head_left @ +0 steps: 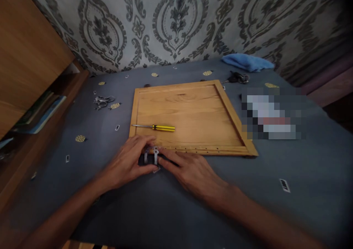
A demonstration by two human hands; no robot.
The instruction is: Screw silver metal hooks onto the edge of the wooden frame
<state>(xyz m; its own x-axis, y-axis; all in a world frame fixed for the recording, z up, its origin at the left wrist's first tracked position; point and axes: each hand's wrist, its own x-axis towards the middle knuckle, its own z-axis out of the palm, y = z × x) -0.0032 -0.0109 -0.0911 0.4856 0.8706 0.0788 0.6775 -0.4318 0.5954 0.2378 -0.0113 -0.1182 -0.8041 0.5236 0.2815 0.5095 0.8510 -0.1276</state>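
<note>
A framed wooden panel [182, 109] lies flat, with a row of small holes along its near edge. At that edge's left end is a small metal fitting [156, 156] with shiny prongs and a dark part; its exact kind is unclear. My left hand [132, 157] curls around it from the left, thumb below and fingers above. From the right, my right hand [190, 168] pinches at its side with the fingertips; that thumb is hidden. A screwdriver [163, 128] with a yellow and black handle rests on the panel, just beyond my left fingers.
Several loose metal pieces [103, 102] lie left of the panel on the grey patterned cloth [96, 142]. Behind it on the right are a dark metal item [238, 78] and a blue cloth [247, 62]. A blurred-out object [270, 114] sits right; a wooden cabinet [35, 50] borders the left.
</note>
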